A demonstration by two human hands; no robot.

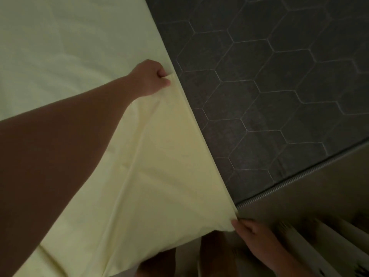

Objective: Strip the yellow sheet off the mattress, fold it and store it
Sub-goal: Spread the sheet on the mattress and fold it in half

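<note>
Yellow sheet (159, 156): covered the mattress (269, 86) from 9 o'clock, grey quilting bare toward 2 o'clock.
Left hand (151, 76): arm outstretched, fingers (164, 82) clenched on sheet's edge.
Right hand (251, 234): at 5 o'clock, pinched sheet's corner.

- Open ground, upper right: bare top of the mattress (279, 86), dark and hexagon-quilted, reachable from the right and from the far side.
- Open ground, upper left: yellow sheet (60, 47) lying flat, with room above it.
- Barrier, centre: the sheet's straight edge runs diagonally between both hands and divides the two open areas.
- Obstacle, lower left: forearm (60, 166) crosses the near sheet up to the left hand (153, 76), which grips the edge.
- Tight spot, lower right: right hand (247, 229) pinches the sheet corner just below the piped rim (299, 182); side panel (319, 196) and pale pleated cloth (319, 256) close in beside it.
</note>
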